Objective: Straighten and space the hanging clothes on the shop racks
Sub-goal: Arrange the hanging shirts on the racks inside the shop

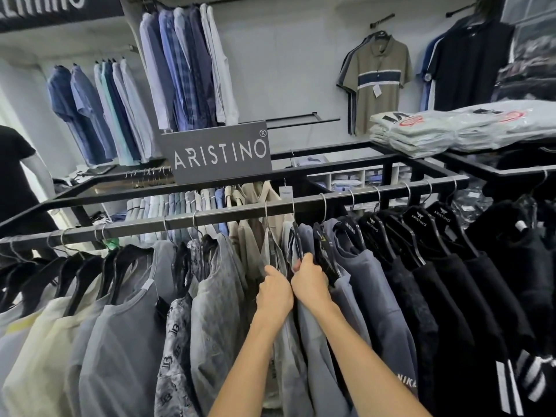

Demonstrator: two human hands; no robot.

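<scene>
Hanging clothes [126, 326] fill the front rail [240, 209] of a black metal rack. They run from pale yellow tops [42, 341] on the left, through grey and patterned shirts [176, 341], to blue-grey tops [370, 296] and black tops [451, 272] on the right. The person is working at the middle of the rail with both hands side by side, nearly touching. The left hand [275, 291] has its fingers curled round the shoulder of a pale grey shirt [275, 251]. The right hand [310, 281] grips the black hanger [298, 242] of the next garment along, thumb on top. To my eye the two are being parted to open a gap. The black tops hang square with their hooks at fairly even steps, so that stretch looks finished. The middle garments are crowded and turned edge-on, and the hooks at the left sit in clumps, so I judge about half the rail is left to do. A grey ARISTINO sign [219, 153] stands on the rack's upper frame, and a second row of light shirts [180, 203] hangs on the far side. Bagged, folded shirts [436, 127] are stacked on a raised shelf to the right. On the white wall behind, blue and white shirts [186, 70] hang on bars, with an olive polo [379, 82] and dark tees beside them. A mannequin in black [15, 182] stands at the far left.
</scene>
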